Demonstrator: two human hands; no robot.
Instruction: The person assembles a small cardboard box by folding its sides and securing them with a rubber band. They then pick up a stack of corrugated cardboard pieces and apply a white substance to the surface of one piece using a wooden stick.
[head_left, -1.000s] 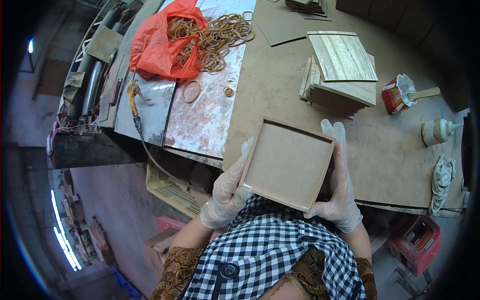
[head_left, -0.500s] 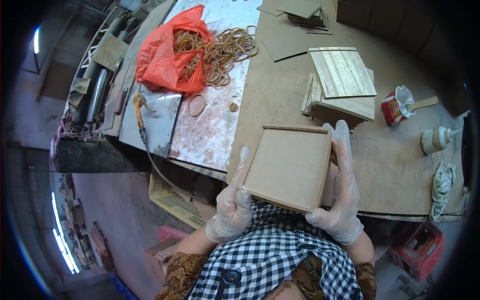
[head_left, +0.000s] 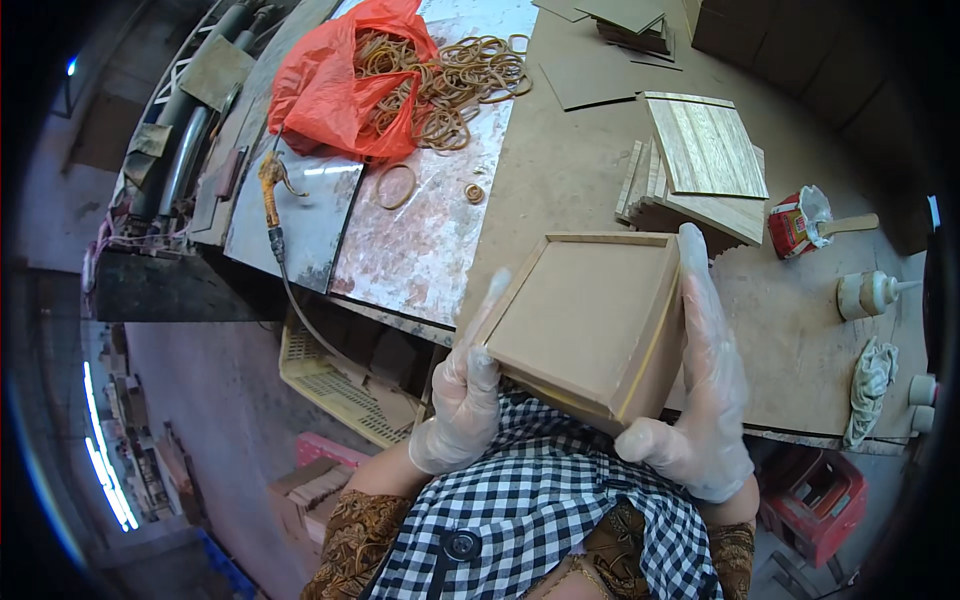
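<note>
Since the box [head_left: 590, 320] appears stiff and light, its opposite sides suit holding; at frame centre, left hand [head_left: 460, 410] and right hand [head_left: 708, 415] clasp it between them.

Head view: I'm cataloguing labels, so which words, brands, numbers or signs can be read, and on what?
None can be read.
Red-and-white container: markings too small and blurred to read.
White bottle: no legible text.
Box between the hands: no lettering visible.
</note>
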